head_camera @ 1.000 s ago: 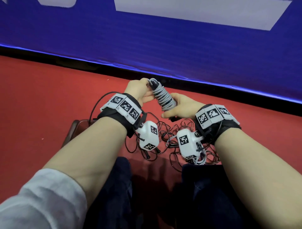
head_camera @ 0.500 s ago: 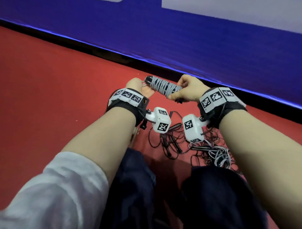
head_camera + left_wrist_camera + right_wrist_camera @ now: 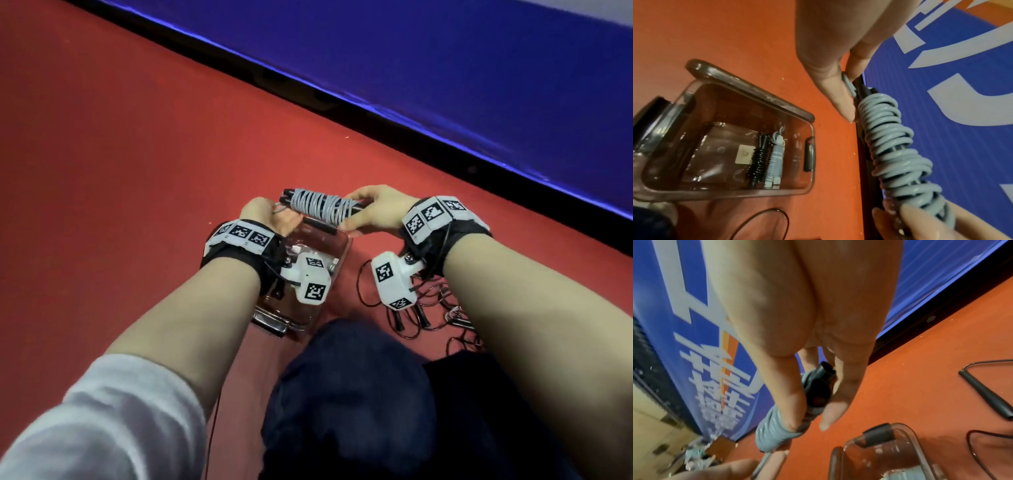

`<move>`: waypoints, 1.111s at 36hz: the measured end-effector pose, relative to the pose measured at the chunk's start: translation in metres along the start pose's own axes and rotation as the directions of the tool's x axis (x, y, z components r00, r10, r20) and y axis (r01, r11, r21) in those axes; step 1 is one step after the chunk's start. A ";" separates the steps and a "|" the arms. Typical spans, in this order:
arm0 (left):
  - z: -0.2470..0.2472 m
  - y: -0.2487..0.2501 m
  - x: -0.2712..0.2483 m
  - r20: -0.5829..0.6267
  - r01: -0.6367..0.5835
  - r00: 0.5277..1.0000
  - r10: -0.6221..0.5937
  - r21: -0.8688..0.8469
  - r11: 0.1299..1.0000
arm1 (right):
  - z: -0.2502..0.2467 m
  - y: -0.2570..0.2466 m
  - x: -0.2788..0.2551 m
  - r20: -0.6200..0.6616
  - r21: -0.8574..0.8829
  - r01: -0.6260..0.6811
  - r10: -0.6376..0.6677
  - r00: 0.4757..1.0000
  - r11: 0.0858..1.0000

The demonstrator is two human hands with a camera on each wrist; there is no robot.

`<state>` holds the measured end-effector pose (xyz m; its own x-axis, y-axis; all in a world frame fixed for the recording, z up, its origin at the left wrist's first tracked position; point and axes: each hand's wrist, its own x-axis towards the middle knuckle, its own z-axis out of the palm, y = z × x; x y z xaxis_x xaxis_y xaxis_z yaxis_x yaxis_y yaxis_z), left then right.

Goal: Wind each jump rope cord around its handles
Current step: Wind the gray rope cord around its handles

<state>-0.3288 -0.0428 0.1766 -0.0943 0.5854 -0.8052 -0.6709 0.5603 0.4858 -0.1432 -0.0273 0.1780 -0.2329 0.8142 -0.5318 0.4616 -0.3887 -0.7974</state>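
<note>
A grey jump rope (image 3: pixel 320 206), its cord wound tight around two black handles, lies nearly level between my hands. My left hand (image 3: pixel 278 211) pinches the loose cord end (image 3: pixel 849 85) at the bundle's left tip. My right hand (image 3: pixel 350 216) grips the other end, thumb and fingers around the black handle ends (image 3: pixel 819 387). The bundle hangs just over the far end of a clear plastic box (image 3: pixel 270 323). In that box (image 3: pixel 748 101) lie a wound black rope (image 3: pixel 758 160) and a wound pale blue rope (image 3: pixel 776 160).
Loose black and grey ropes (image 3: pixel 421 310) lie tangled on the red floor to the right of the box, and a black handle (image 3: pixel 986 395) shows there. A blue wall panel (image 3: pixel 445 68) runs behind. My knees (image 3: pixel 359 394) are just below the box.
Both hands carried the wound grey rope leftward, from above the loose pile to over the clear box. The bundle turned from steeply tilted to nearly level.
</note>
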 end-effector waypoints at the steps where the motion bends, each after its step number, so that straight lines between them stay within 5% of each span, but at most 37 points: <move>1: -0.007 0.003 0.013 -0.022 0.003 1.000 -0.003 -0.001 1.000 | 0.005 0.001 0.006 0.025 -0.015 -0.018 0.019 1.000 1.000; 8: -0.041 0.000 0.057 0.005 -0.043 0.999 0.042 0.078 0.996 | 0.030 0.012 0.042 0.029 -0.415 0.000 0.013 0.999 0.910; 20: -0.043 -0.035 0.138 -0.001 0.036 0.999 -0.036 0.211 0.977 | 0.052 0.052 0.105 -0.008 -0.461 -0.101 0.110 0.994 0.882; 25: -0.044 -0.054 0.168 -0.065 0.023 0.998 -0.011 0.200 0.979 | 0.067 0.074 0.122 -0.053 -0.592 -0.123 0.114 0.992 0.796; 31: -0.059 -0.085 0.195 -0.089 0.067 0.995 -0.051 0.191 0.979 | 0.084 0.095 0.137 -0.050 -0.833 -0.064 0.040 0.998 0.549; 36: -0.066 -0.090 0.216 -0.085 0.080 0.994 -0.061 0.241 0.967 | 0.084 0.101 0.151 -0.047 -0.864 -0.091 0.100 0.994 0.495; 40: -0.061 -0.089 0.231 -0.118 0.105 0.990 -0.074 0.282 0.954 | 0.090 0.107 0.159 -0.024 -0.875 -0.030 0.018 1.000 0.483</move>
<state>-0.3362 0.0069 -0.0734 -0.1311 0.4690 -0.8734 -0.4418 0.7611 0.4750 -0.2084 0.0214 -0.0171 -0.2035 0.8173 -0.5391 0.9790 0.1649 -0.1197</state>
